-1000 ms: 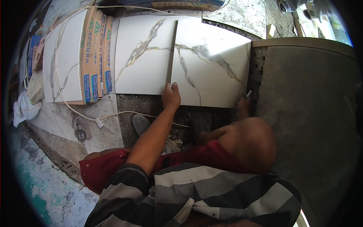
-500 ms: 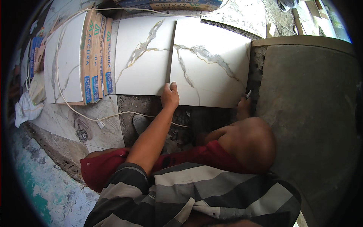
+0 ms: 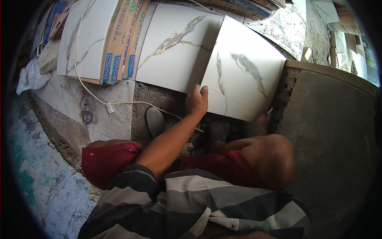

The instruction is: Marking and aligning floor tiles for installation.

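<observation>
A white floor tile (image 3: 246, 71) with grey and gold veins is held tilted, its left edge raised over another veined tile (image 3: 169, 49) and casting a dark shadow there. My left hand (image 3: 197, 100) grips its near left corner, thumb on top. At the near right corner my right hand (image 3: 262, 121) holds the edge, its fingers partly hidden. A slim white-tipped pen-like stick (image 3: 269, 111) pokes out from that hand. Both of my feet stand on bare rough ground below the tile; the left shoe (image 3: 155, 121) is grey.
Cardboard tile boxes (image 3: 123, 42) stand at the left under another veined tile (image 3: 85, 40). A pale cable (image 3: 95, 96) with a plug (image 3: 110, 108) runs across the floor. A grey concrete slab (image 3: 330, 151) with a raised edge lies at right. More boxes (image 3: 242, 8) lie at the far side.
My view has shifted, so the scene sits lower and turned. The held tile has tilted up further, and its shadow on the left tile is wider. Both hands keep their hold.
</observation>
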Demonstrator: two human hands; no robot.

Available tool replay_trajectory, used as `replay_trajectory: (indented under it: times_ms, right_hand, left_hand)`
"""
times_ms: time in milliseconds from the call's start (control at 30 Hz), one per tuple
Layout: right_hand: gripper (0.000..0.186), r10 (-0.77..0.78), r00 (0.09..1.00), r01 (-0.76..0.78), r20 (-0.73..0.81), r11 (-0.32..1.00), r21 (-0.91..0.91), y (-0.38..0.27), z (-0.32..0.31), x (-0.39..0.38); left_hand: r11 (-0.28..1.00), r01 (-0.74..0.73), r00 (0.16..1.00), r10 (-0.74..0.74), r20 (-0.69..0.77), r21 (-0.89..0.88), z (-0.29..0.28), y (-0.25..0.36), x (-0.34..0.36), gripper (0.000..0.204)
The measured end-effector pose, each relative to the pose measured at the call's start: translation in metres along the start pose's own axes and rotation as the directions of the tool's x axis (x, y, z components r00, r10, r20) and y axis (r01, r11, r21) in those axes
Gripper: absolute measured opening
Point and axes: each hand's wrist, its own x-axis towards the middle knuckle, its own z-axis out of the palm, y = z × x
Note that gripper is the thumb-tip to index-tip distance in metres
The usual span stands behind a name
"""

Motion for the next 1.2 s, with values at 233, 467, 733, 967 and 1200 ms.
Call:
replay_trajectory:
  times_ms: [233, 467, 733, 967, 1200]
  right_hand:
    - [0.038, -0.126, 0.989, 0.119, -0.079, 0.989, -0.086, 0.004, 0.003, 0.004]
    - [0.033, -0.091, 0.992, 0.095, -0.083, 0.995, 0.035, 0.002, -0.001, -0.001]
    - [0.032, -0.061, 0.995, 0.060, -0.074, 0.998, -0.018, -0.014, -0.007, -0.015]
    - [0.035, -0.064, 0.989, 0.053, -0.130, 0.995, -0.088, -0.002, -0.006, -0.006]
    - [0.039, -0.094, 0.988, 0.052, -0.121, 0.949, -0.312, -0.016, -0.016, -0.012]
  left_hand:
    - [0.999, 0.027, 0.998, -0.026, 0.052, -0.028, -0.003, 0.002, 0.002, 0.041]
    - [0.998, 0.060, 0.994, -0.057, 0.096, -0.034, 0.007, -0.010, 0.010, 0.044]
    - [0.992, 0.124, 0.974, -0.121, 0.192, -0.005, 0.014, -0.021, 0.020, 0.053]
    - [0.995, 0.096, 0.982, -0.091, 0.165, -0.022, 0.017, -0.024, 0.020, 0.050]
    - [0.997, 0.062, 0.984, -0.054, 0.172, -0.041, 0.020, -0.021, 0.023, 0.048]
